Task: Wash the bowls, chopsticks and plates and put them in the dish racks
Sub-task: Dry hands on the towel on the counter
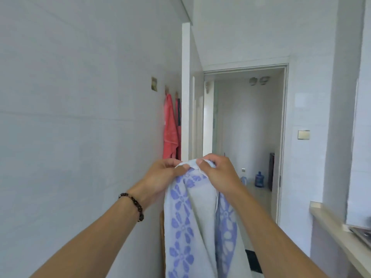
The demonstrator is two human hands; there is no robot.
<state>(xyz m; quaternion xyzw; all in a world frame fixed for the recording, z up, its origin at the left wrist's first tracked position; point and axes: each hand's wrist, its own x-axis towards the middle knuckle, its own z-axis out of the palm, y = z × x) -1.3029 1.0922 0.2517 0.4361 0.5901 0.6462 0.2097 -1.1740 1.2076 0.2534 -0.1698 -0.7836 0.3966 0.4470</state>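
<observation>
— White tiled wall (80, 117) on one side, an open doorway (247, 127) straight ahead. What are the hands doing?

— Both are raised in front of the doorway, arms stretched forward and up. The left hand (162, 177) pinches the top edge of a towel (190, 217), thumb against curled fingers. The right hand (218, 175) grips the same bunched edge just beside it, thumb on top, knuckles turned towards the doorway.

— So the two hands nearly meet?

— Yes, almost touching, with the white fold of cloth between them. The towel hangs straight down from them, white with a blue flower pattern, and runs out of sight at the bottom.

— Anything on the wrists?

— A dark beaded bracelet (133, 205) on the left one.

— And around the doorway?

— Left of it, a red cloth (170, 127) hangs from a hook on the wall. Right of it, a light switch (303, 134), and lower down a counter edge (339, 233). Through the doorway, a blue water jug (259, 179) stands on the floor.

— Bowls, chopsticks, plates, racks?

— I can't see any from here.
</observation>
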